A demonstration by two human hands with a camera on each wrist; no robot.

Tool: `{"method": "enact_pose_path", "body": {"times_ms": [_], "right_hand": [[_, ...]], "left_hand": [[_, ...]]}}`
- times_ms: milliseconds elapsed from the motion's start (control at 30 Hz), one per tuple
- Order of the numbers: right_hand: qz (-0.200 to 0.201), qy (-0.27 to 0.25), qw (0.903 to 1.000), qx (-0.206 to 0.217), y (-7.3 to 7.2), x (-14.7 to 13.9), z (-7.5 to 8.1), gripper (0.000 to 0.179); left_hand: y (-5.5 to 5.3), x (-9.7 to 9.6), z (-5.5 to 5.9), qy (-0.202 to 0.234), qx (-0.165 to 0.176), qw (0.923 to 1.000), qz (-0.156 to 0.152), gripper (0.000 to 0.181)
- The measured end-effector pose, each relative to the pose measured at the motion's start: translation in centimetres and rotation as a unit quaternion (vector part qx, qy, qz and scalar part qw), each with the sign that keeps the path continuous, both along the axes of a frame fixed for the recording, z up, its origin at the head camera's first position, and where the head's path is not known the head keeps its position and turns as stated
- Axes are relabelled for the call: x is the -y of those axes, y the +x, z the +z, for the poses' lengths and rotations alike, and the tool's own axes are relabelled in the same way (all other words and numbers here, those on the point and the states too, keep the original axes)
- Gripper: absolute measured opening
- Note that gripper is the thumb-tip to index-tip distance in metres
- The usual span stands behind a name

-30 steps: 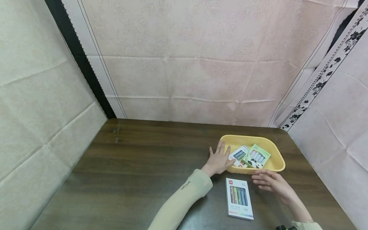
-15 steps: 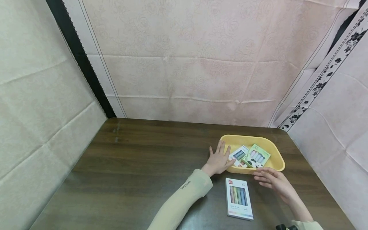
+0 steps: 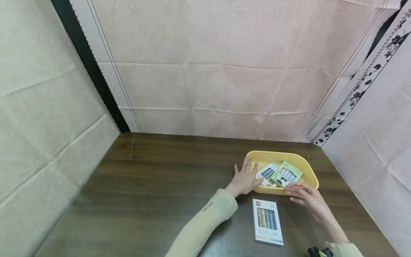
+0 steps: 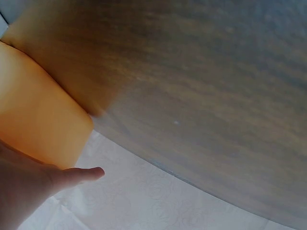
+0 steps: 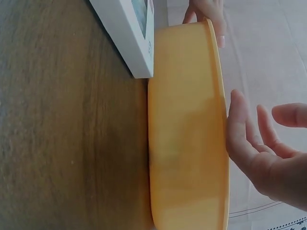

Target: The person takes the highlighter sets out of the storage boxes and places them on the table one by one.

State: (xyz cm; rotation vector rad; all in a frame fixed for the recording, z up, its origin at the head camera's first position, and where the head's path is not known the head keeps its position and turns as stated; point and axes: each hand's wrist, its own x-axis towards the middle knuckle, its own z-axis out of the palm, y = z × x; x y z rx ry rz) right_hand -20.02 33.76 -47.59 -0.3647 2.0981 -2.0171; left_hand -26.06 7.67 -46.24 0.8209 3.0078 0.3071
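A yellow plastic basket stands toward the table's far right, holding a green box that overlaps a small white box. My left hand lies with spread fingers over the basket's left rim; in the left wrist view its thumb side shows by the basket wall. At the near right rim is my right hand, its fingers loosely bent and holding nothing. The right wrist view has these fingers right at the rim. Nearer me lies a flat white box with coloured sticks printed or showing in its window.
The dark wooden table stretches out to the left. Pale cloth hangs behind it and along both sides. A black device sits at the right wrist.
My right hand has moved slightly forward and right, so its fingertips now overlap the basket's near rim. The left hand, basket and boxes look unmoved.
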Motion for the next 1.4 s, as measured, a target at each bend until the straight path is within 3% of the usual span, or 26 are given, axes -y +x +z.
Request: {"method": "enact_pose_path", "body": {"times_ms": [233, 400, 933, 1267, 1333, 1400], "right_hand": [[-0.012, -0.045, 0.9989, -0.001, 1.7, 2.5, 4.0, 0.019], [-0.017, -0.061, 0.9977, 0.021, 2.1, 3.0, 5.2, 0.024], [-0.007, -0.065, 0.9978, -0.005, 1.1, 2.9, 6.1, 0.025], [-0.043, -0.041, 0.9981, 0.013, 0.8, 3.1, 6.7, 0.019], [-0.052, -0.024, 0.9982, 0.015, 0.1, 2.4, 5.9, 0.017], [-0.054, -0.015, 0.9983, 0.014, -1.2, 0.9, 4.0, 0.022]], "left_hand": [[-0.1, 0.0, 0.0, 0.001, 0.0, 1.0, 0.001, 0.066], [-0.1, -0.1, 0.0, -0.001, 0.002, 1.0, 0.003, 0.066], [0.0, -0.2, -0.1, -0.007, 0.002, 1.0, 0.004, 0.066], [0.0, -0.1, 0.0, -0.007, 0.005, 1.0, 0.005, 0.067], [0.0, -0.1, 0.0, -0.007, 0.002, 1.0, 0.004, 0.067], [0.0, 0.0, 0.0, -0.006, -0.001, 1.0, 0.003, 0.066]]}}
